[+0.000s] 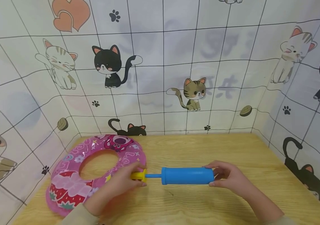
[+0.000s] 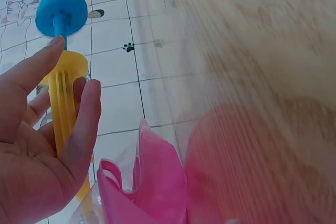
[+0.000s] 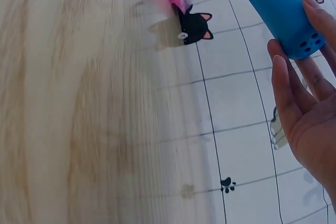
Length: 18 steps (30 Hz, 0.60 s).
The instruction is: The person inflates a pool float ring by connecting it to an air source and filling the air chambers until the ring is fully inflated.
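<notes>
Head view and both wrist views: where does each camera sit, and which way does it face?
Head: on the head, facing forward and down at the table, pump and swim ring; left hand, right hand and forearms show.
Left wrist: on that wrist, facing roughly rightward, at the yellow handle; left hand shows.
Right wrist: on that wrist, facing roughly leftward, at the end of the blue barrel; right hand shows.
Both wrist views share the barrel.
</notes>
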{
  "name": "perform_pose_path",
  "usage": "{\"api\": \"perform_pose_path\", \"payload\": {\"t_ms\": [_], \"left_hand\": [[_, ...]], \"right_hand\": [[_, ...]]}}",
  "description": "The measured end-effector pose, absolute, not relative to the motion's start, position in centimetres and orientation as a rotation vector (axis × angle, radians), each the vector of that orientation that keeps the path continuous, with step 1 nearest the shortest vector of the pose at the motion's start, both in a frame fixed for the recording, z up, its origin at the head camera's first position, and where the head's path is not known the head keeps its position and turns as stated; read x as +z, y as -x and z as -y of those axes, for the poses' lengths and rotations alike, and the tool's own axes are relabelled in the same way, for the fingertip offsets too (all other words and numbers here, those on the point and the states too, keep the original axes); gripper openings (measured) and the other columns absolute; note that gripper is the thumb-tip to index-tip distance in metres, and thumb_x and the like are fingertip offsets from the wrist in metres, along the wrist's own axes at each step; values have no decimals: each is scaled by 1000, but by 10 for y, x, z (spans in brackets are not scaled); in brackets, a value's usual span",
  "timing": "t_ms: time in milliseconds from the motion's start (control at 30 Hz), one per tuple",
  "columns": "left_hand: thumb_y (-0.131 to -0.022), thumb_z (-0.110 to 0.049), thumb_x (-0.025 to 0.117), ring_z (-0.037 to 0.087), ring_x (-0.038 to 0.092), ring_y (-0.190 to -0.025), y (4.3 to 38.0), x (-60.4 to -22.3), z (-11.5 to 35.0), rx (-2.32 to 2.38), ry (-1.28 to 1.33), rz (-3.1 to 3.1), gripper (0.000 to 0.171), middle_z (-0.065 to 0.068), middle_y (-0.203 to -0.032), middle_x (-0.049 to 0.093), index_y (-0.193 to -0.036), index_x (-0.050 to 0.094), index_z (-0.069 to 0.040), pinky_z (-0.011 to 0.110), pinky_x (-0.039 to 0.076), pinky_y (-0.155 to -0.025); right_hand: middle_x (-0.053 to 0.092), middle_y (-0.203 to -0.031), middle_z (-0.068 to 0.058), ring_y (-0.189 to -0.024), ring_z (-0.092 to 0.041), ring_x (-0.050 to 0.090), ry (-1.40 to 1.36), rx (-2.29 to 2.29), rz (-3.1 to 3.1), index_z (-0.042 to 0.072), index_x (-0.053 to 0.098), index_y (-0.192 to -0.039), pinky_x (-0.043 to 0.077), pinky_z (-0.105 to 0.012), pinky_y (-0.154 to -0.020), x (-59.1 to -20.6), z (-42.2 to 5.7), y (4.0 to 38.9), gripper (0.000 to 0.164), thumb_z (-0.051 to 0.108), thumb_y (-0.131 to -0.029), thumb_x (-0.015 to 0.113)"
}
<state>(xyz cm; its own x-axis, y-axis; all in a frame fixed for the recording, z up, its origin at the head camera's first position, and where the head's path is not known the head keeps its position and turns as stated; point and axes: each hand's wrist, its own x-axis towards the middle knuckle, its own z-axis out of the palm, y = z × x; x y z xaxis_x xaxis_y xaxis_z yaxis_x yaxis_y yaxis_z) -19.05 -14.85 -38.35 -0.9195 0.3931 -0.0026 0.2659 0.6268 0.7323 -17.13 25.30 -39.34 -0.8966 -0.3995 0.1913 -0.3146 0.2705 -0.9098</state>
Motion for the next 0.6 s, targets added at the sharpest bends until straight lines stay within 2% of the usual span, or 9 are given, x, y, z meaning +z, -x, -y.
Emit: {"api": "perform_pose_path", "payload": {"t_ms": [133,300,467,600], "left_hand": [[-79,-24,83,25,58,-96,190,-383,142,1183,-554,-2659,50,6,-118,62,-122,60,-24,30,56,-66],[-76,-30,85,23,57,-96,190,-383,135,1138,-610,-2695,54,5,-115,62,-123,59,-21,35,54,-73],[-76,-29,85,23,56,-91,190,-383,132,1118,-617,-2708,54,2,-108,61,-121,57,-20,38,54,-73],[-76,-31,85,23,56,-92,189,-383,134,1099,-607,-2708,54,0,-106,60,-122,58,-24,38,53,-72]], "right_hand": [[60,-108,-23,-88,-28,64,720,-1758,-2375,-3,60,-124,56,-37,-72,-395,-240,176,49,8,-80,80],[61,-105,-24,-89,-30,64,707,-1793,-2298,-6,58,-125,56,-36,-73,-396,-226,178,51,8,-80,80],[61,-105,-25,-89,-31,63,692,-1770,-2320,-4,58,-126,56,-35,-74,-396,-219,176,53,11,-81,80],[61,-108,-20,-89,-26,64,729,-1709,-2406,2,60,-125,56,-34,-76,-395,-218,174,50,13,-81,80]]}}
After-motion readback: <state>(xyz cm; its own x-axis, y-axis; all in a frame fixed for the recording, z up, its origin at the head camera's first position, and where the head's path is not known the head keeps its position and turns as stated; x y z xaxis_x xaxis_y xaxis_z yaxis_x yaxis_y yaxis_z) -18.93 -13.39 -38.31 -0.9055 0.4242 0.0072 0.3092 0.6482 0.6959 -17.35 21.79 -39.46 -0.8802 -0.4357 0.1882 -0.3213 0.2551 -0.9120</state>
